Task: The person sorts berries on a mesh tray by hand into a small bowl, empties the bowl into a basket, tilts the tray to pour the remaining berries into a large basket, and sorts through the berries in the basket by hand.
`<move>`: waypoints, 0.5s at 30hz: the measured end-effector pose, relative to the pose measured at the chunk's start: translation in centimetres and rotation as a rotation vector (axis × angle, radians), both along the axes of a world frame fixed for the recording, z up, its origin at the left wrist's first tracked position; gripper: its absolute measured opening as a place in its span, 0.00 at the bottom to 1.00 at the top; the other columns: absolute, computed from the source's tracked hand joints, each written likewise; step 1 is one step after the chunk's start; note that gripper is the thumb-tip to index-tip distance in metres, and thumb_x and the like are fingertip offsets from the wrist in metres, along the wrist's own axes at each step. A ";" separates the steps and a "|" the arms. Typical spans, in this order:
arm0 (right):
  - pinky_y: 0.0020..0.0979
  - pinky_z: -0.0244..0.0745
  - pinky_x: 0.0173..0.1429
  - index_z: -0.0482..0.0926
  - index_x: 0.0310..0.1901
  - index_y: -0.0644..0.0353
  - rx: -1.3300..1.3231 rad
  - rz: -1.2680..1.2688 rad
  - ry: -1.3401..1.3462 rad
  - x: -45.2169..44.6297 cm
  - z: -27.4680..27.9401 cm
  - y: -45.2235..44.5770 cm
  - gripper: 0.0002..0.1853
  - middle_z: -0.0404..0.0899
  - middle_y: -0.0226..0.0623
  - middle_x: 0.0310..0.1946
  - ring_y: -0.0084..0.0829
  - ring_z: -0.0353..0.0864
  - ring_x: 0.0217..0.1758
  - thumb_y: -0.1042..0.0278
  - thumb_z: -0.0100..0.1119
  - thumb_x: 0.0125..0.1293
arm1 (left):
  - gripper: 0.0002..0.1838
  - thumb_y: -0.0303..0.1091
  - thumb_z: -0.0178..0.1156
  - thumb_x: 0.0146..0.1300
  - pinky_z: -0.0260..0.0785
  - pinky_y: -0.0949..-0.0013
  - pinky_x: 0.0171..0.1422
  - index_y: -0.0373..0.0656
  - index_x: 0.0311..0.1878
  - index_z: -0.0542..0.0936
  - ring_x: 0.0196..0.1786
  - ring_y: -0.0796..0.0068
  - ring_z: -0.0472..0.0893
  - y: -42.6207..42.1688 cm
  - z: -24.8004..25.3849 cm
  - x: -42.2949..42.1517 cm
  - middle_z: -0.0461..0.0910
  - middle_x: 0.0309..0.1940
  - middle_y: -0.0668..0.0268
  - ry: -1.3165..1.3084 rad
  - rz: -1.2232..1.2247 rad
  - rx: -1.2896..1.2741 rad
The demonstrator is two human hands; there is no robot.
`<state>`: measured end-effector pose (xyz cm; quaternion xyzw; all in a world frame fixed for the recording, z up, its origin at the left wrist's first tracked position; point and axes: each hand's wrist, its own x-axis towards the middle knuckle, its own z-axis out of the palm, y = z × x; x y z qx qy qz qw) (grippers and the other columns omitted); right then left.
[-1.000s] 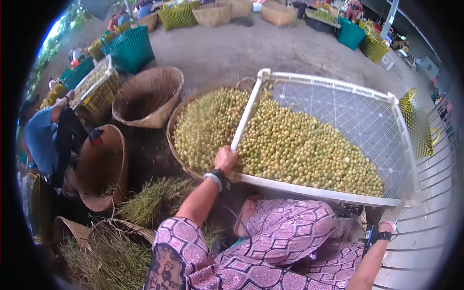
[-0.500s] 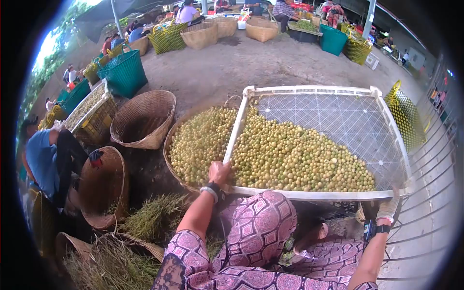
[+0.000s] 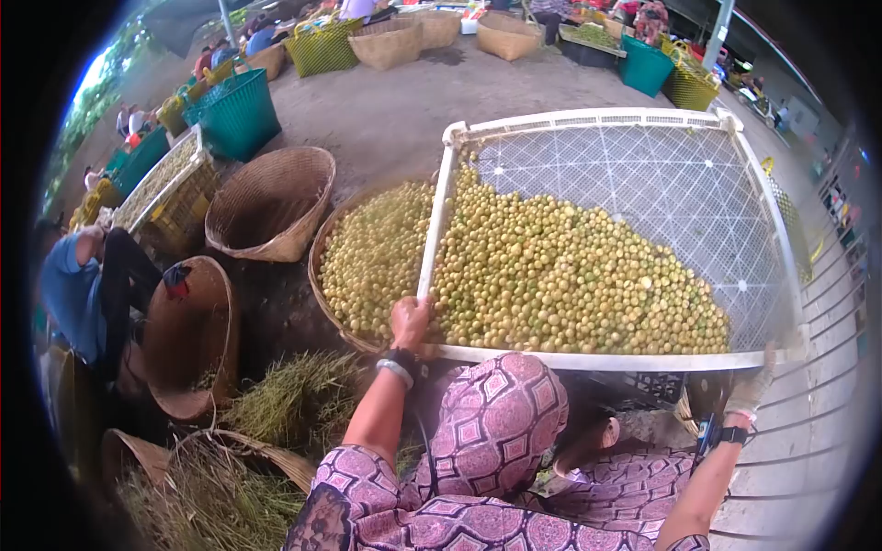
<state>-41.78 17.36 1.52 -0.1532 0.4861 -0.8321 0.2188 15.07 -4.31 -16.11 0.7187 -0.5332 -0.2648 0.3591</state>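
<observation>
The hands are well apart: L hand (image 3: 411, 321) is clamped on the tray (image 3: 588, 356) at its near corner, approx 7 o'clock; R hand (image 3: 750, 389) is at the 5 o'clock corner, too blurred to tell how tight its fingers are. The tray's at 1 o'clock from the body, its L edge over a full round basket (image 3: 316, 275).

It looks heavy, w/ round fruit (image 3: 570, 275) heaped to the near L side, so I'd guess more wt. on the L hand. Rim seems stiff, mesh prob. gives a bit; best hold is the rim at both near corners, not the mesh. Fruit would roll easily & might bruise if dropped.

The knee (image 3: 501, 413) is close under the near rim, prob. the main thing in the way. Stalks (image 3: 294, 399) lie at 8 o'clock, a wide basket (image 3: 285, 241) at 10, a seated person (image 3: 73, 285) at 9 w/ a tilted basket (image 3: 184, 331) alongside, slats (image 3: 808, 450) at 4.
</observation>
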 end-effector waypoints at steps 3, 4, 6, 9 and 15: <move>0.43 0.71 0.56 0.65 0.64 0.56 -0.006 0.076 0.006 0.5 0.6 -0.3 0.44 0.70 0.35 0.56 0.36 0.71 0.55 0.42 0.71 0.50 | 0.20 0.45 0.62 0.60 0.70 0.65 0.23 0.34 0.28 0.84 0.19 0.72 0.80 -0.1 -1.7 0.8 0.79 0.16 0.62 0.202 0.001 0.089; 0.43 0.70 0.57 0.65 0.65 0.56 -0.014 0.094 0.020 1.1 1.4 -0.5 0.44 0.69 0.35 0.56 0.36 0.70 0.55 0.42 0.71 0.49 | 0.18 0.43 0.62 0.61 0.72 0.67 0.23 0.34 0.30 0.84 0.19 0.73 0.81 0.3 -1.3 1.0 0.80 0.18 0.63 0.203 0.004 0.092; 0.44 0.68 0.58 0.63 0.66 0.56 -0.022 0.086 0.020 1.3 2.3 -1.9 0.46 0.69 0.36 0.57 0.38 0.70 0.56 0.41 0.70 0.50 | 0.19 0.47 0.61 0.59 0.72 0.62 0.30 0.37 0.28 0.84 0.24 0.66 0.82 0.5 -0.6 1.1 0.81 0.20 0.60 0.161 0.037 0.120; 0.46 0.62 0.68 0.58 0.70 0.59 -0.063 0.148 0.054 0.1 1.5 -2.5 0.50 0.62 0.41 0.67 0.41 0.64 0.67 0.40 0.69 0.51 | 0.21 0.50 0.59 0.59 0.73 0.56 0.37 0.39 0.29 0.84 0.30 0.58 0.84 1.2 0.6 0.7 0.83 0.24 0.55 0.177 0.058 0.152; 0.50 0.60 0.71 0.55 0.70 0.61 -0.023 0.041 0.008 1.0 -0.8 -3.2 0.49 0.58 0.46 0.68 0.44 0.62 0.68 0.44 0.68 0.54 | 0.20 0.48 0.55 0.62 0.73 0.53 0.40 0.36 0.34 0.82 0.35 0.50 0.82 0.6 -1.9 0.0 0.82 0.28 0.50 0.134 0.022 0.083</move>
